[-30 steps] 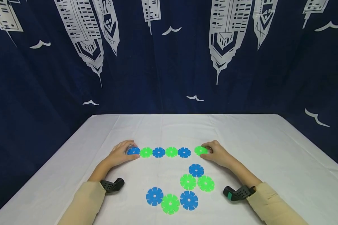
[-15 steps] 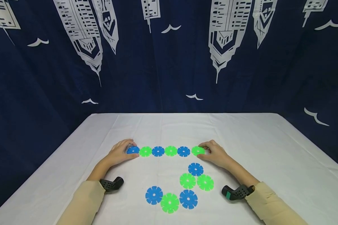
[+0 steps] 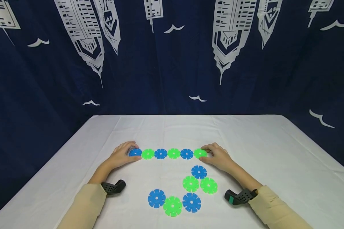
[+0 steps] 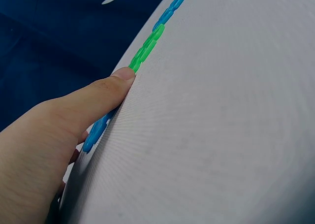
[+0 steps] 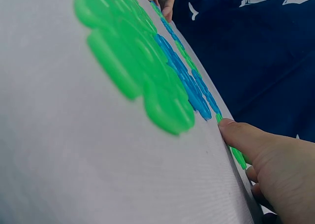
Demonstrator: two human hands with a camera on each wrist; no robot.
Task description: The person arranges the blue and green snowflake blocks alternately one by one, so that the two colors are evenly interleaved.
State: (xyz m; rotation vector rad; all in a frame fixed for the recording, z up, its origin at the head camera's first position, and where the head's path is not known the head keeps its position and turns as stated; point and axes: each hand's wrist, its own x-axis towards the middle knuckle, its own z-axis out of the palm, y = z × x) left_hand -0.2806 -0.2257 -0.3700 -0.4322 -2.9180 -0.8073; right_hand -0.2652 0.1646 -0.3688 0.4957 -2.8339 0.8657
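Note:
Thin notched plastic discs, blue and green by turns, lie in a straight row across the white cloth. At the row's left end my left hand (image 3: 121,155) pinches a blue disc (image 3: 135,152) between thumb and fingers; in the left wrist view the thumb lies along its near side, beside a green disc (image 4: 146,49). My right hand (image 3: 220,157) pinches the green disc (image 3: 199,153) at the right end, its edge right at the neighbouring blue disc (image 3: 187,154). Between the ends lie a green disc (image 3: 147,154), a blue disc (image 3: 161,154) and another green disc (image 3: 173,153).
Nearer me, a loose blue disc (image 3: 199,172) sits above two green discs (image 3: 209,185). Below them lie a blue disc (image 3: 156,198), a green disc (image 3: 173,206) and another blue disc (image 3: 191,202). A dark blue patterned curtain (image 3: 160,70) hangs behind the table (image 3: 246,133).
My right hand has slid its green disc left, closing the gap to the blue disc beside it. The left hand has stayed on its blue disc.

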